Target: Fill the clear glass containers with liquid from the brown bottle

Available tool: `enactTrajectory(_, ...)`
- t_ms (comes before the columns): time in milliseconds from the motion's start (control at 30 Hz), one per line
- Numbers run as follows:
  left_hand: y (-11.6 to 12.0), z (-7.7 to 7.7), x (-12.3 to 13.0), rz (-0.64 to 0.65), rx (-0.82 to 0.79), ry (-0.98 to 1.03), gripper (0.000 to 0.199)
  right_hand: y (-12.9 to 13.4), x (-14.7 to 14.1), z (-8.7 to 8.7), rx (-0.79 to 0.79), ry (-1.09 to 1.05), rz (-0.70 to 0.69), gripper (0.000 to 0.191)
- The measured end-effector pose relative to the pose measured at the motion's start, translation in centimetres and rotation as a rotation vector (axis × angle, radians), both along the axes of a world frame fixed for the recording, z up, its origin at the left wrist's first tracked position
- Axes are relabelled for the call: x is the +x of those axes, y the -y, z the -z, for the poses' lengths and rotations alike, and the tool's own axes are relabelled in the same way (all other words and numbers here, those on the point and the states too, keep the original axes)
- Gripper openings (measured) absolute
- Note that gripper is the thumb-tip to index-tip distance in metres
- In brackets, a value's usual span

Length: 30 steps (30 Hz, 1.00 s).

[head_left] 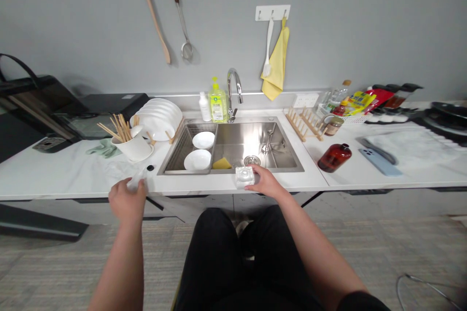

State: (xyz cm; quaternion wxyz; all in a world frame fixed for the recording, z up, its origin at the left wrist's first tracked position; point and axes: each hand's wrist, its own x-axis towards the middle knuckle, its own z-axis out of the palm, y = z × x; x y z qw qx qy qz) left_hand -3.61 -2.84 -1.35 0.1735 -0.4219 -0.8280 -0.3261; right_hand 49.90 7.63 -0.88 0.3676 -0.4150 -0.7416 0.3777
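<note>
Nearest on my feed are the two hands, well apart. The left hand (127,202) is closed around a clear, narrow object (136,180), too blurred for me to name, just over the front edge of the white marble counter (65,180). The right hand (267,182) has its fingers against a square clear glass dish (244,177) on the counter, at the sink's front lip. I can't tell whether it's gripped or only touched.

That dish worries me most. A loose hold or a slight nudge could tip it into the stainless steel sink (251,146), where it could chip or crack against the steel or the nearest white bowl (197,160). If the left hand's grip slackens, its object could drop past the edge to the floor.

Inside the sink lie a yellow sponge (222,164) and a drain strainer (252,160). Farther back are stacked white plates (158,119), a dish soap bottle (218,104) and the faucet (231,92). To the right stands an amber glass bottle (334,157).
</note>
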Motion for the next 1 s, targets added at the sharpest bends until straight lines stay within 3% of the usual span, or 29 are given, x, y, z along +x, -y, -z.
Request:
enactTrajectory(167,2.5,0.0,3.1,0.11,0.219,-0.038,0.043,0.1,-0.1,-0.2,0.007,-0.026,-0.011,0.086)
enactTrajectory(333,2.4,0.1,10.5,0.461,0.305,0.143,0.035,0.0,-0.2,-0.4,-0.022,-0.079,-0.022,0.083)
enactTrajectory(500,0.9,0.1,18.5,0.804,0.219,0.293,0.036,-0.3,-0.2,-0.1,-0.02,-0.111,-0.031,0.083)
enactTrajectory(633,-0.7,0.0,23.5,1.066,0.097,0.498,0.067,0.2,0.0,0.2,-0.019,-0.105,-0.005,0.09)
enactTrajectory(800,-2.4,-0.8,27.3,1.288,-0.05,0.864,0.107,2.4,0.2,-0.9,-0.016,-0.167,-0.027,0.094)
enactTrajectory(1000,-1.0,-2.5,30.1,1.378,-0.115,1.156,0.096,6.1,0.3,-3.0,0.003,-0.178,-0.048,0.094)
